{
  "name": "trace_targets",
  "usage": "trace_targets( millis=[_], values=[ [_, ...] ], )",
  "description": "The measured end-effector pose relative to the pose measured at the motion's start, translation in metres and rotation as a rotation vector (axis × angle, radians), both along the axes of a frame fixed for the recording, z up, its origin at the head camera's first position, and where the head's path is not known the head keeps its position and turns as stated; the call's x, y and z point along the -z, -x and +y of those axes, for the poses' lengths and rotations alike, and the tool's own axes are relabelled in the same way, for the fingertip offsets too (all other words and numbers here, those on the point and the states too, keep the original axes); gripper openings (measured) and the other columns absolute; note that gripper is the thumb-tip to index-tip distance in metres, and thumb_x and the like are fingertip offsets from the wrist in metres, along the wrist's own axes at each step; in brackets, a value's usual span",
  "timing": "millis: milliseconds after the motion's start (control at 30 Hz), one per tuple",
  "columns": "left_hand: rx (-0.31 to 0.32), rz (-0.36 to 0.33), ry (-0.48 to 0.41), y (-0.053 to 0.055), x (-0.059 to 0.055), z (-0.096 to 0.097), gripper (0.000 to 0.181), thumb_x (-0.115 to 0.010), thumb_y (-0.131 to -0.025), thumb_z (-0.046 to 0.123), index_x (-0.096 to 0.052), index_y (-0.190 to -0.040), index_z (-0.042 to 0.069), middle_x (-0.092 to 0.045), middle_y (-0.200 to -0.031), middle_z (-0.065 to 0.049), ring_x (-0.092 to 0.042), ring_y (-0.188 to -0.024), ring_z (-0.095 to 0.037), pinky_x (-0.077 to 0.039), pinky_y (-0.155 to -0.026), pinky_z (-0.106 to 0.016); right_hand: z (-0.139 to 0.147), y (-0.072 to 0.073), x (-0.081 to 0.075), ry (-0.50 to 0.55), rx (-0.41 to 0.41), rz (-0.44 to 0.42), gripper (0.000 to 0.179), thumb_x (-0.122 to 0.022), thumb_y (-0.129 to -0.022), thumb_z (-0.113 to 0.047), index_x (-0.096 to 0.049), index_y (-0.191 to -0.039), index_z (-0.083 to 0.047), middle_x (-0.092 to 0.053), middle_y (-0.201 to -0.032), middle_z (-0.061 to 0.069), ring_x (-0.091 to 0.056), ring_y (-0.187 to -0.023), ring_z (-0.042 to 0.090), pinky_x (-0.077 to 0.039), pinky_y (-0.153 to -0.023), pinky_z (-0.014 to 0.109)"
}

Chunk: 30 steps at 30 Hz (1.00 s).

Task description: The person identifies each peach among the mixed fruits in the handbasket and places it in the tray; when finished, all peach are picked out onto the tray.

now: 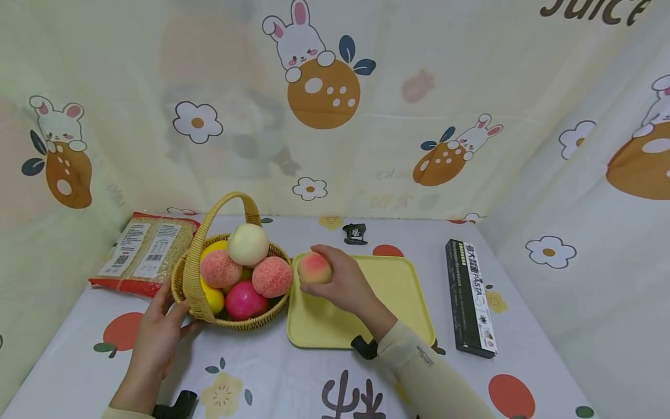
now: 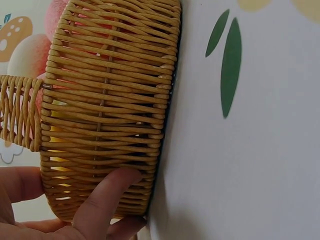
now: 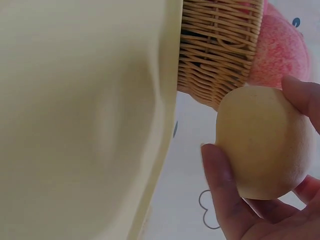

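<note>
My right hand [image 1: 345, 280] grips a peach [image 1: 315, 268], yellow with a pink-red blush, over the left edge of a yellow tray [image 1: 361, 326]. In the right wrist view the peach's pale side [image 3: 262, 145] sits between the thumb and fingers, close beside the basket. My left hand [image 1: 159, 334] holds the near left side of the wicker basket [image 1: 246, 325], its thumb [image 2: 107, 197] pressed along the weave. Fruit fills the basket: a pale round one [image 1: 248, 244], two rough pink ones [image 1: 272, 277], a shiny magenta one [image 1: 246, 301] and yellow ones partly hidden below.
A red-edged bag of grain [image 1: 146, 253] lies behind the basket on the left. A black pasta box [image 1: 470, 299] lies right of the tray. Behind the tray is a small black hat-shaped item [image 1: 355, 234]. The basket's tall handle [image 1: 230, 198] arches above the fruit.
</note>
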<state>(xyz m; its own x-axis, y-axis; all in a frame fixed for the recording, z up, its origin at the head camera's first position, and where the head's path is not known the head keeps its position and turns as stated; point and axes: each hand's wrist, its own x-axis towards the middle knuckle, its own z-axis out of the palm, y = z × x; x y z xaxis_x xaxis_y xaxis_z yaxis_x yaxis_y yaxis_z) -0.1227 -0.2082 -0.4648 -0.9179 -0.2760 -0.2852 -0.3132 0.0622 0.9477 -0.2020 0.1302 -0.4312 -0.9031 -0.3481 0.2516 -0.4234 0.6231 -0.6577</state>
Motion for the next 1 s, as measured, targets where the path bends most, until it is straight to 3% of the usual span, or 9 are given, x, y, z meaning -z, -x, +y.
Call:
trace_targets(
  millis=[400, 733, 1000],
  values=[
    [0.013, 0.014, -0.010, -0.002, -0.003, 0.001, 0.073, -0.044, -0.113, 0.027, 0.000, -0.171, 0.036, -0.009, -0.180, -0.007, -0.036, -0.156, -0.041, -0.052, -0.101, -0.047, -0.005, 0.016, 0.011, 0.000, 0.030, -0.039, 0.081, -0.092, -0.080, -0.038, -0.059, -0.148, -0.010, -0.064, -0.148, 0.011, -0.060, -0.139, 0.031, -0.051, -0.117, 0.049],
    [0.005, 0.009, -0.006, -0.002, -0.002, 0.000, 0.074, -0.046, -0.113, 0.028, 0.000, -0.170, 0.037, -0.010, -0.180, -0.007, -0.038, -0.155, -0.041, -0.052, -0.102, -0.048, -0.006, 0.028, 0.020, -0.049, 0.092, -0.135, 0.085, -0.093, -0.080, -0.037, -0.054, -0.151, -0.011, -0.061, -0.152, 0.012, -0.056, -0.143, 0.033, -0.046, -0.122, 0.049],
    [0.007, 0.012, -0.017, -0.002, -0.001, 0.000, 0.073, -0.046, -0.113, 0.028, -0.002, -0.170, 0.038, -0.012, -0.180, -0.007, -0.037, -0.155, -0.041, -0.052, -0.102, -0.047, -0.011, 0.036, 0.028, -0.066, 0.094, -0.202, 0.087, -0.093, -0.081, -0.035, -0.050, -0.151, -0.008, -0.060, -0.152, 0.017, -0.058, -0.139, 0.035, -0.047, -0.120, 0.050]
  ],
)
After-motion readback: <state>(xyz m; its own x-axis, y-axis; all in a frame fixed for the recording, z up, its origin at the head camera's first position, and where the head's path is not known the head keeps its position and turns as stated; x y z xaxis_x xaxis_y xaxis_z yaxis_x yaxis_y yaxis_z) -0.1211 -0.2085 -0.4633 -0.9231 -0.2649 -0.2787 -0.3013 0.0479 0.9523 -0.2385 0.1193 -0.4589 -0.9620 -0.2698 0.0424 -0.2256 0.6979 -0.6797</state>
